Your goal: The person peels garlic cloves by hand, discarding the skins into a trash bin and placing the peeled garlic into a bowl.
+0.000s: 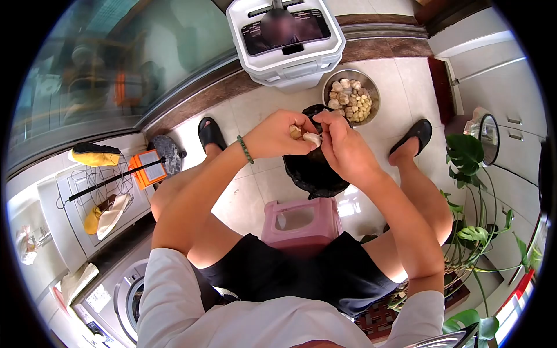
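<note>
My left hand (pixel 282 134), with a green bead bracelet at the wrist, is closed around garlic. A whitish garlic clove (pixel 313 139) sticks out between its thumb and fingers, and a browner garlic piece (pixel 296 132) shows behind it. My right hand (pixel 347 149) meets it from the other side, thumb and fingers pinched at the clove's edge; its exact grip is partly hidden. Below both hands stands a bin lined with a black bag (pixel 313 181). Just beyond them is a metal bowl (pixel 378 95) holding whole garlic bulbs (pixel 343 97) and peeled cloves (pixel 359 108).
A pink stool (pixel 272 223) is between my legs. Ahead stands a white container (pixel 284 72) with a phone (pixel 313 26) on top. Leafy plants (pixel 473 234) and cabinets (pixel 505 98) line the right. A washing machine (pixel 119 298) and wire rack (pixel 110 174) are left.
</note>
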`<move>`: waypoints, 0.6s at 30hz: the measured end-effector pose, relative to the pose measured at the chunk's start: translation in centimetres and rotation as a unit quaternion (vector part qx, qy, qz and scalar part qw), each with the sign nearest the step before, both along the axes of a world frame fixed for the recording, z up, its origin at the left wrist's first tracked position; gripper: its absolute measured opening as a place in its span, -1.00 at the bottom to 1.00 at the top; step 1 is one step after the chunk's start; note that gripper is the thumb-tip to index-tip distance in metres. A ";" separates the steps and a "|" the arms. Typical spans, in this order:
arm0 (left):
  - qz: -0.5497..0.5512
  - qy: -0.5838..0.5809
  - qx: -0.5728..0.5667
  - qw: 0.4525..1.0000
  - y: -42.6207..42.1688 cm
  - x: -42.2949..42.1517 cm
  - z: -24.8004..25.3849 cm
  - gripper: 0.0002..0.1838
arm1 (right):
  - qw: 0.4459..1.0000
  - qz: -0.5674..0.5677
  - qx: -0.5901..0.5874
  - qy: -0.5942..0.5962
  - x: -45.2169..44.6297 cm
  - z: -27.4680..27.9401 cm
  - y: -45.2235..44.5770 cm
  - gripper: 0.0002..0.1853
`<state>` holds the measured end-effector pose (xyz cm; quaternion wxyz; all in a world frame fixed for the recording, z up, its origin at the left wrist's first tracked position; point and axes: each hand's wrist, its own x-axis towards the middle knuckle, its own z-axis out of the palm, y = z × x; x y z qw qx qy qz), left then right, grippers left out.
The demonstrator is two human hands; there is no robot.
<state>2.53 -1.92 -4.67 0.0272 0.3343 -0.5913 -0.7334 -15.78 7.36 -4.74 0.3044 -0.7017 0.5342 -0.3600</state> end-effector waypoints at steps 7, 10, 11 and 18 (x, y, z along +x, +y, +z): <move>-0.038 0.001 -0.030 0.999 -0.1 0.5 -0.6 -0.75 | 0.999 -0.042 0.008 0.011 -1.6 0.1 -1.0 -0.64; -0.011 0.030 -0.030 0.999 -0.5 0.6 -0.2 -0.75 | 0.998 -0.039 0.037 0.025 -2.1 0.6 -1.2 -0.69; 0.000 0.042 -0.029 0.999 -0.6 0.7 0.0 -0.75 | 0.998 -0.039 0.037 0.025 -2.1 0.6 -1.1 -0.69; 0.037 0.038 0.005 0.999 -1.0 0.7 -0.4 -0.73 | 0.996 0.018 0.056 0.063 -2.1 -0.9 -0.6 -0.77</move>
